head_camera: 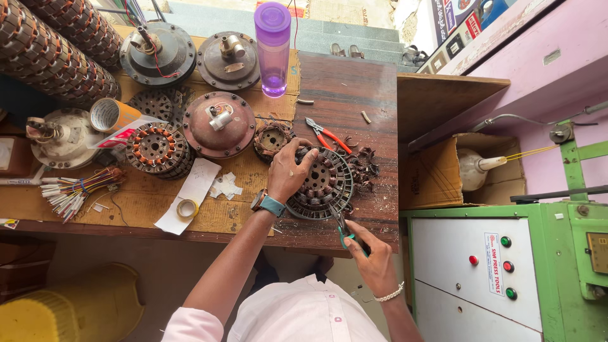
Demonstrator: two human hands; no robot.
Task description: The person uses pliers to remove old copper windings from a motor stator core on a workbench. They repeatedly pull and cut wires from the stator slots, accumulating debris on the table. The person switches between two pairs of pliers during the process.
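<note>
A round fan motor stator point(326, 183) with dark windings lies on the wooden workbench point(345, 88) near its front edge. My left hand point(288, 170), a watch on its wrist, rests on the stator's left rim and grips it. My right hand point(373, 253) holds a green-handled tool point(345, 231) whose tip touches the stator's lower edge. Stripped copper wire scraps point(364, 166) lie beside the stator on the right.
Red-handled cutters point(326, 134), a purple bottle point(273, 47), several motor covers point(218, 123) and another stator point(155, 149), a tape roll point(187, 209), and a wire bundle point(79, 190) crowd the bench. A green machine point(506, 266) stands right; a yellow bin point(76, 310) is below left.
</note>
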